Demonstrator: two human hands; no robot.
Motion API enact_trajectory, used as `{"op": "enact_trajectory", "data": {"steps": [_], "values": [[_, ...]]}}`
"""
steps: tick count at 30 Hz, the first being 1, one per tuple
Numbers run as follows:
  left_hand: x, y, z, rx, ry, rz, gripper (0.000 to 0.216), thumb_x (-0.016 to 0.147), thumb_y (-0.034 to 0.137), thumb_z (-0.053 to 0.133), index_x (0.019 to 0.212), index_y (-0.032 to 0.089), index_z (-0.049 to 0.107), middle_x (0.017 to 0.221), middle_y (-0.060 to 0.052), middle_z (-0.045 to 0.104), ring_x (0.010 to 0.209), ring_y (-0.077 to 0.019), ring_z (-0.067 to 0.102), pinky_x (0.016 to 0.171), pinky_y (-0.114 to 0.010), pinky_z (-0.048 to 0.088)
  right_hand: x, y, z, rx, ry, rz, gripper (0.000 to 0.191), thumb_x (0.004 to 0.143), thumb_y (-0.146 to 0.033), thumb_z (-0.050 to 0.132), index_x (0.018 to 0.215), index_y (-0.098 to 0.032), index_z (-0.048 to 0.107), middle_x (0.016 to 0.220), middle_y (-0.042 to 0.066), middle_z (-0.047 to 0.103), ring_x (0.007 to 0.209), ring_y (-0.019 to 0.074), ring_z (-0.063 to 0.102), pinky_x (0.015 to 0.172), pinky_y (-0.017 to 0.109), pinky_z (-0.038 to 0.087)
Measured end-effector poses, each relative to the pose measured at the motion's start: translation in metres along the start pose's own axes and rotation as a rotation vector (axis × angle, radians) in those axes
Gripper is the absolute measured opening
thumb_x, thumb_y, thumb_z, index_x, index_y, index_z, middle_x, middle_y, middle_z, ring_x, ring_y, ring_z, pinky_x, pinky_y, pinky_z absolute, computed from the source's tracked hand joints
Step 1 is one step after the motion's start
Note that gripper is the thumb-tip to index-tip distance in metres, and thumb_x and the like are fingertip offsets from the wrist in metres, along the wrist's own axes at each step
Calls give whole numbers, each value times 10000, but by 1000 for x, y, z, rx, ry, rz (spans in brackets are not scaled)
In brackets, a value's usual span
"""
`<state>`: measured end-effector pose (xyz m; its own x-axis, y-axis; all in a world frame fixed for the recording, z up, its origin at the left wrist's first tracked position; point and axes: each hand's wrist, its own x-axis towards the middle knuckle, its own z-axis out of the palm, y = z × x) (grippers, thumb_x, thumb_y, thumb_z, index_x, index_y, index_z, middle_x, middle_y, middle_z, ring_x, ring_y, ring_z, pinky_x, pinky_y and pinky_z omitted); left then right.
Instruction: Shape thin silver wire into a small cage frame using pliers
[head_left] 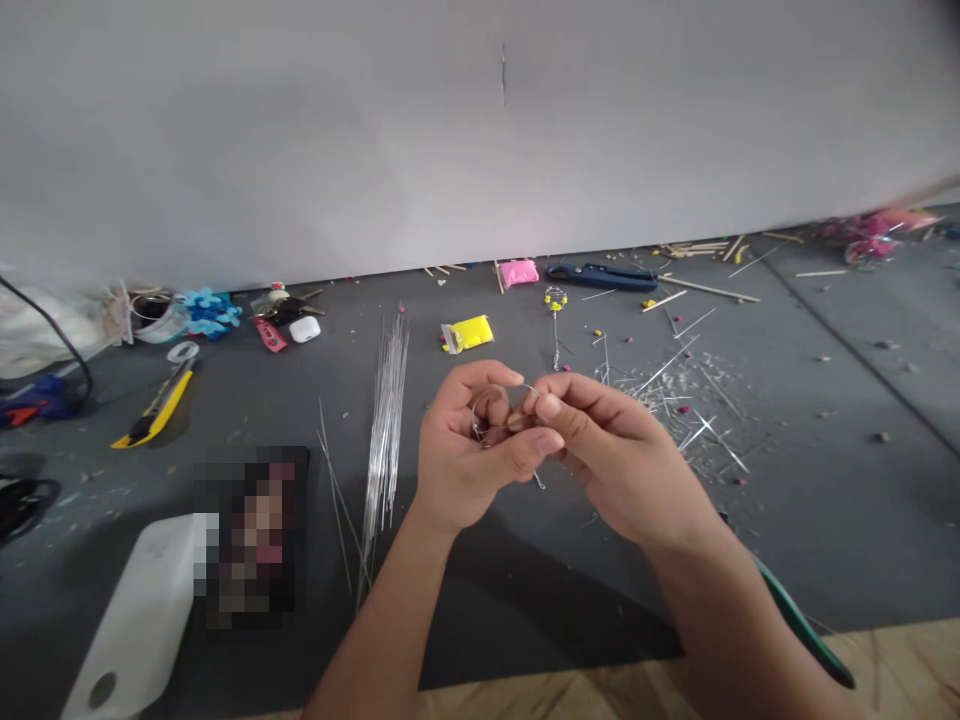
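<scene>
Above the middle of the dark table, my left hand (472,455) is closed around a thin wire bent into a loop (474,412). My right hand (611,445) meets it from the right, its thumb and forefinger pinching the same wire near the top of the curve. Fingers hide much of the loop, and a short twisted end (539,482) shows below them. Just beyond my hands lies a finished-looking wire piece with a round head and yellow beads (555,299). A bundle of straight wires (386,420) lies left of my left hand.
Cut wire scraps (701,425) spread at the right, near a green-handled tool (806,620) partly under my right forearm. Yellow (472,332) and pink packets (519,272) and a dark blue tool (604,277) lie behind. A yellow cutter (161,405) and a white device (139,610) lie left.
</scene>
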<state>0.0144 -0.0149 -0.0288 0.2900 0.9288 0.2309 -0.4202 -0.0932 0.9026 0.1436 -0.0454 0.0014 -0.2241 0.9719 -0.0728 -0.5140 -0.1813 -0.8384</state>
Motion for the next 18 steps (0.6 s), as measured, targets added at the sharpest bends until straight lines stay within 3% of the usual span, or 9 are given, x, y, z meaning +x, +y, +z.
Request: {"op": "enact_trajectory", "data": {"steps": [11,15,18], "values": [[0,-2,5,-20,95,32,323,718,154,764,952,277,580,526,133,415,338,-8,428,347,-96,420,1,1,-1,3,57,12,148,900,-270,596,784,-185,631,716,-28,590,640,86,602,625,221,514],[0,0,7,13,178,-41,314,766,226,735,1046,276,602,690,75,568,473,-43,565,370,-112,458,3,1,-4,-11,143,-60,134,898,-263,591,790,-199,638,751,-22,595,619,82,571,583,225,513],[1,0,7,15,197,-33,266,786,248,718,1043,257,646,797,28,632,617,-75,632,505,-159,554,4,0,-8,-53,178,-108,130,899,-288,584,814,-212,647,803,-1,612,675,110,587,596,256,525]]}}
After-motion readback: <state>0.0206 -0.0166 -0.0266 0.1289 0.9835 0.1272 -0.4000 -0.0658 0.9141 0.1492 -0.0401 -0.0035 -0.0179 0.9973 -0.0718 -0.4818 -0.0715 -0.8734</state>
